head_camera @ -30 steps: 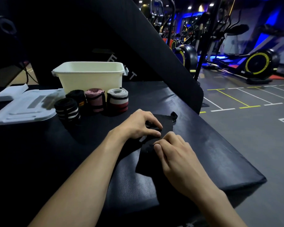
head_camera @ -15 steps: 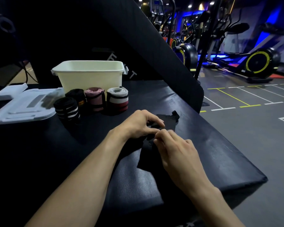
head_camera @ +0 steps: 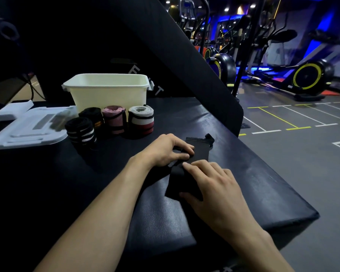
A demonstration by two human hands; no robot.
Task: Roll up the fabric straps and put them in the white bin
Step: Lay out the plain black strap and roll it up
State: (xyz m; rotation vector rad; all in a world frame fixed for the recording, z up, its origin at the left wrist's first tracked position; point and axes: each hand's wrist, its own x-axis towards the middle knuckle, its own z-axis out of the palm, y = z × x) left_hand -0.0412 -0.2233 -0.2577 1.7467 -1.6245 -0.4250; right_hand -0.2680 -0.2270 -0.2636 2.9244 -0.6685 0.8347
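- The step in hand looks like starting the roll on a black strap (head_camera: pixel 197 154) that lies flat on the dark padded surface (head_camera: pixel 263 193), running from about 12 o'clock to 6 o'clock between the two hands.
- The left hand (head_camera: pixel 165 152) has its grip clenched on the strap: its fingers curl down over a thickened part of the fabric, which I take to be the roll beginning.
- The right hand (head_camera: pixel 212 185) lies flatter over the near stretch of the strap, fingertips close to the left fingers, thumb at the strap's near edge. Its grip looks more like pressing than grasping.
- To do this well, I would keep the coil tight and its edges square, and use the right hand to hold the loose stretch taut and straight while the roll turns.
- The risk I see is a slack or slanted coil that springs open in the bin.
- The strap's far end, with a small tab, sticks out at about 1 o'clock past the left fingers.
- Four rolled straps (head_camera: pixel 110 124) stand at about 11 o'clock from the hands, just in front of the white bin (head_camera: pixel 108 95), not yet inside.
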